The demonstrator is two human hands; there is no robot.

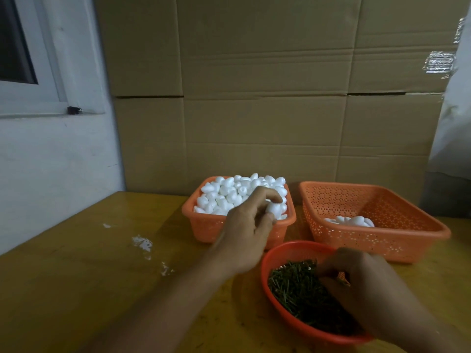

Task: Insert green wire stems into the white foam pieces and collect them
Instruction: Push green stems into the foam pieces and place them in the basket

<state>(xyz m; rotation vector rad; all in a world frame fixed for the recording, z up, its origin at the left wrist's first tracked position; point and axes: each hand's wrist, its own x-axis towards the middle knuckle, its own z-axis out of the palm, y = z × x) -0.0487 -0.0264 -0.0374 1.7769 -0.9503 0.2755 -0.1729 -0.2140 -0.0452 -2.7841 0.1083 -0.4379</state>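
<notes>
My left hand (248,225) pinches one white foam piece (274,209) between thumb and fingers, just above the front of an orange basket (204,225) heaped with white foam pieces (229,193). My right hand (362,284) reaches into a round red basket (283,250) of green wire stems (295,286), its fingertips curled together among the stems; I cannot see whether a stem is between them. A larger orange basket (382,235) at the right holds a few white foam pieces (353,221).
The baskets stand on a yellow-brown wooden table (102,289) with white foam crumbs (142,244) at the left. Stacked cardboard boxes (254,98) form a wall right behind the baskets. A white wall with a window frame (38,98) is at the left.
</notes>
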